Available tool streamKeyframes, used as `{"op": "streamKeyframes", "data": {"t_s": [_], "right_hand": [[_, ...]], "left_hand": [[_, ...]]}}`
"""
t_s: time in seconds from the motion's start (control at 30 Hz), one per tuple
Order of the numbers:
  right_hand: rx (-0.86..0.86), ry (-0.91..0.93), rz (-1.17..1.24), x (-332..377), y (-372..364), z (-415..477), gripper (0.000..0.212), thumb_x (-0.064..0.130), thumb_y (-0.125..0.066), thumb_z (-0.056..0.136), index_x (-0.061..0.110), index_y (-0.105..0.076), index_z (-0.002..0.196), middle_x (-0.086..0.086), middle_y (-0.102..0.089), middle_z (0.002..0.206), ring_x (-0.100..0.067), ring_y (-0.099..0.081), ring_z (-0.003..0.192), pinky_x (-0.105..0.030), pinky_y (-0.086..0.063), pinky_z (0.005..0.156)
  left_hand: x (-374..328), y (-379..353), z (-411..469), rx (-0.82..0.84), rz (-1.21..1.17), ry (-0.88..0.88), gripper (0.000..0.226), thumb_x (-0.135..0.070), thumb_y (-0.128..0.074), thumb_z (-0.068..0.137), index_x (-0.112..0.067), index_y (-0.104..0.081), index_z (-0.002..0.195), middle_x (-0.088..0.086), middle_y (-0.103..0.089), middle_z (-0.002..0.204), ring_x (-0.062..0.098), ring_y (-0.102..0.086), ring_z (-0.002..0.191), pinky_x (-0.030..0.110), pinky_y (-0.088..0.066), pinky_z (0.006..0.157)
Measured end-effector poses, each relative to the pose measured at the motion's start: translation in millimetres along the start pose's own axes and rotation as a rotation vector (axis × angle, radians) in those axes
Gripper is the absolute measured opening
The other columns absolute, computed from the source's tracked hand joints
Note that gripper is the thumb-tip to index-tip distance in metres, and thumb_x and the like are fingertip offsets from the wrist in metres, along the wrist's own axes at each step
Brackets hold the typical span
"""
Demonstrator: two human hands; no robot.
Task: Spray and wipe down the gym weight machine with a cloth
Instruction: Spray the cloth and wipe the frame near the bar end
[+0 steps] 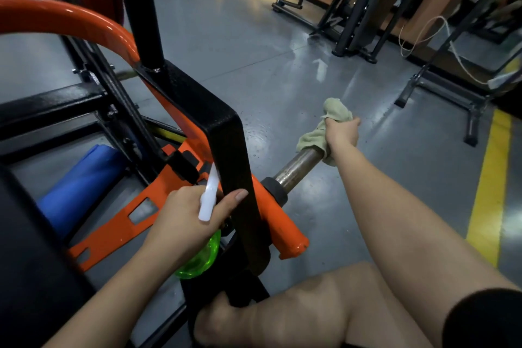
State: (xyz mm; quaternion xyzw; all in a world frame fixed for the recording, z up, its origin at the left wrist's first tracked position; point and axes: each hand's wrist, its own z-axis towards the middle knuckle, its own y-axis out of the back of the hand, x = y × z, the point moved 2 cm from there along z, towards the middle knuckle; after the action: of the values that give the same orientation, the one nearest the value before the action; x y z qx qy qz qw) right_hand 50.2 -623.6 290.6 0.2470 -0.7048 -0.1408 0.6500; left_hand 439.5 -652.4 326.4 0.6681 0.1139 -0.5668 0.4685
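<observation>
The weight machine has a black frame (226, 144) and orange arms (279, 220). A bare steel weight peg (299, 168) sticks out from it toward the right. My right hand (340, 133) grips a pale green cloth (316, 138) wrapped over the peg's outer end. My left hand (186, 215) holds a spray bottle with a green body (202, 260) and a white trigger head (209, 198), close against the black frame post. Its thumb lies against the post.
A blue foam roller (76, 186) lies on the grey floor under the frame at left. Other black racks (353, 22) and a stand (440, 99) stand at the back right. A yellow floor line (491, 178) runs along the right. My bare knee (324, 308) is bottom centre.
</observation>
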Motion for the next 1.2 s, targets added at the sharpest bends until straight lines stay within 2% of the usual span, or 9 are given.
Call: {"op": "streamKeyframes", "data": {"t_s": [0.1, 0.2, 0.27, 0.4, 0.53, 0.67, 0.93, 1.07, 1.2], "right_hand": [[0.018, -0.019, -0.125, -1, -4, -22, 0.088, 0.044, -0.072, 0.088, 0.011, -0.022, 0.152, -0.024, -0.046, 0.145, -0.043, -0.053, 0.126, -0.045, -0.043, 0.102], [0.051, -0.060, -0.098, -8, -10, -53, 0.101, 0.047, -0.075, 0.086, 0.007, -0.013, 0.156, -0.024, -0.045, 0.147, -0.043, -0.051, 0.129, -0.046, -0.041, 0.105], [0.056, -0.103, -0.003, -18, -17, -73, 0.094, 0.046, -0.076, 0.084, 0.007, -0.021, 0.150, -0.022, -0.053, 0.141, -0.042, -0.056, 0.124, -0.044, -0.044, 0.101], [0.101, -0.161, 0.095, -32, -21, -104, 0.080, 0.044, -0.073, 0.086, 0.006, -0.028, 0.140, -0.016, -0.060, 0.128, -0.037, -0.061, 0.112, -0.037, -0.042, 0.086], [0.421, -0.323, 0.276, -51, -18, -116, 0.081, 0.063, -0.070, 0.076, 0.012, -0.052, 0.136, -0.007, -0.072, 0.116, -0.028, -0.072, 0.098, -0.043, -0.057, 0.091], [0.621, -0.399, 0.345, -56, -13, -113, 0.076, 0.066, -0.075, 0.070, 0.015, -0.064, 0.125, -0.010, -0.079, 0.097, -0.031, -0.077, 0.084, -0.053, -0.061, 0.080], [0.864, -0.420, 0.484, -54, -1, -107, 0.049, 0.054, -0.076, 0.083, 0.012, -0.075, 0.109, -0.013, -0.075, 0.113, -0.032, -0.073, 0.100, -0.048, -0.055, 0.094], [0.846, -0.390, 0.750, -70, -7, -115, 0.049, 0.046, -0.058, 0.100, 0.003, -0.080, 0.101, -0.022, -0.072, 0.116, -0.032, -0.072, 0.104, -0.042, -0.057, 0.096], [0.799, -0.408, 0.893, -69, -13, -128, 0.052, 0.044, -0.053, 0.102, 0.001, -0.082, 0.092, -0.025, -0.073, 0.110, -0.033, -0.074, 0.100, -0.043, -0.055, 0.097]], "left_hand": [[-2, 1, 0, 0.003, 0.010, 0.006, 0.067, -0.067, -0.061, 0.078, -0.012, -0.032, 0.054, 0.001, -0.034, 0.044, 0.012, -0.036, 0.044, 0.027, -0.029, 0.048], [-1, 2, 1, 0.023, 0.023, 0.017, 0.068, -0.069, -0.059, 0.079, -0.009, -0.036, 0.055, 0.008, -0.042, 0.049, 0.013, -0.042, 0.046, 0.030, -0.030, 0.051], [0, 2, 0, 0.028, 0.008, 0.032, 0.069, -0.070, -0.059, 0.078, -0.008, -0.038, 0.055, 0.007, -0.043, 0.048, 0.015, -0.043, 0.046, 0.038, -0.033, 0.053], [-2, 1, 0, 0.031, -0.025, 0.032, 0.063, -0.071, -0.058, 0.076, -0.020, -0.034, 0.049, -0.006, -0.036, 0.043, 0.011, -0.037, 0.044, 0.037, -0.030, 0.053], [0, 1, 1, 0.032, -0.003, 0.034, 0.072, -0.071, -0.057, 0.078, -0.005, -0.042, 0.056, 0.009, -0.045, 0.049, 0.024, -0.046, 0.048, 0.050, -0.039, 0.055], [-1, 0, -1, 0.027, -0.020, 0.034, 0.074, -0.070, -0.058, 0.079, 0.002, -0.050, 0.062, 0.013, -0.052, 0.053, 0.028, -0.053, 0.054, 0.050, -0.044, 0.058], [-5, -1, -3, 0.009, -0.025, 0.085, 0.074, -0.070, -0.057, 0.079, 0.002, -0.059, 0.062, 0.009, -0.062, 0.056, 0.023, -0.061, 0.057, 0.051, -0.051, 0.066], [-5, 0, -2, 0.010, -0.018, 0.093, 0.076, -0.072, -0.056, 0.077, 0.002, -0.057, 0.062, 0.011, -0.061, 0.057, 0.025, -0.059, 0.056, 0.052, -0.048, 0.065], [-3, 0, 0, 0.015, -0.016, 0.066, 0.075, -0.071, -0.057, 0.077, 0.002, -0.051, 0.061, 0.012, -0.055, 0.054, 0.027, -0.055, 0.055, 0.053, -0.046, 0.063]]}}
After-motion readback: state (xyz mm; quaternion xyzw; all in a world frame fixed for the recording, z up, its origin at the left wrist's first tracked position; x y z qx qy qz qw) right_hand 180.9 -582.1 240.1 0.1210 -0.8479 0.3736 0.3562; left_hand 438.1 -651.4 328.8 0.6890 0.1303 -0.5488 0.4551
